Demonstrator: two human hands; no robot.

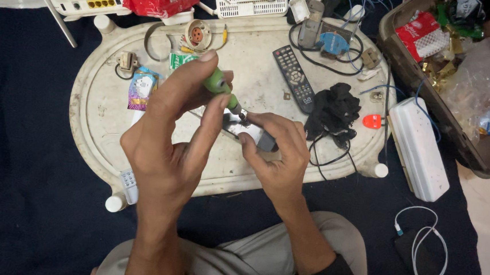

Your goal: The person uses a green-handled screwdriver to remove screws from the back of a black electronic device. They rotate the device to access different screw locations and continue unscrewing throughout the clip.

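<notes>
The left hand (170,144) is closed around a green-handled screwdriver (221,87), its tip down on a small grey-silver device (251,133). The right hand (275,157) pinches this device from the side and holds it above the near middle of the white oval table (102,122). A black remote control (294,78) lies toward the far edge — beside it, toward the right edge, a black cloth (333,110).
</notes>
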